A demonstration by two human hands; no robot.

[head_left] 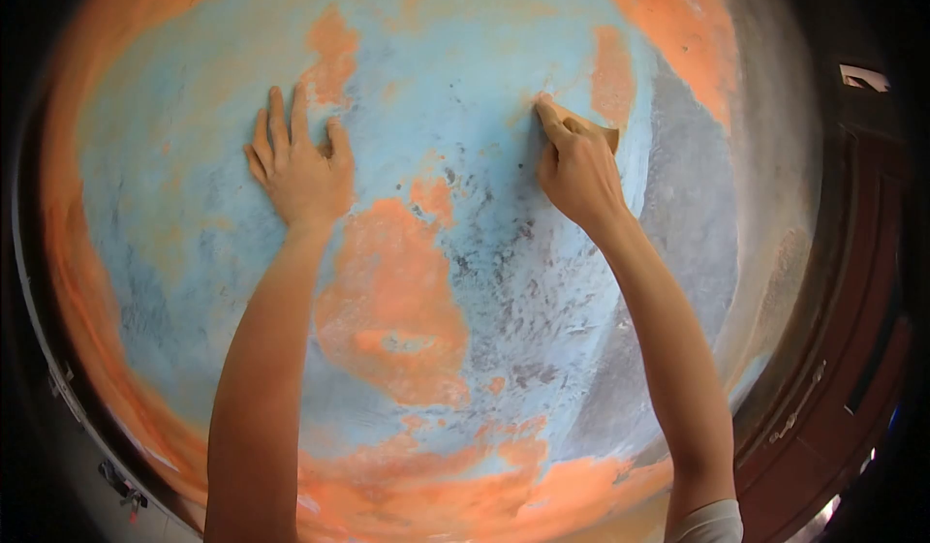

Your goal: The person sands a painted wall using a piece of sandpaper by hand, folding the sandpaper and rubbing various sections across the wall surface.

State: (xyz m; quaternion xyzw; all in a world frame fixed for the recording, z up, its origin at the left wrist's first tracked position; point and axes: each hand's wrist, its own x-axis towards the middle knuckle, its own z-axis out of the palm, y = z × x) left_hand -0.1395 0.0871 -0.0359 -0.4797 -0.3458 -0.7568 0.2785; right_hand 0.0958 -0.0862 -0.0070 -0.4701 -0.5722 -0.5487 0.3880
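Observation:
A wall (484, 49) with patchy, worn paint in light blue, orange and grey fills most of the view. My left hand (305, 175) lies against its upper left part, fingers spread, just below an orange patch. At the upper right, my right hand (581, 165) is closed on a folded brown sheet that looks like sandpaper (608, 138). Its index finger points up and presses at the wall near a small pale, scraped spot (545, 95). The palm side of this hand is hidden.
A large orange patch (397, 291) and dark pitted marks (513, 272) cover the wall between my forearms. To the right stands a dark red-brown door or panel (852, 281) with a metal latch (799, 403). A pale edge strip (58, 359) runs down the far left.

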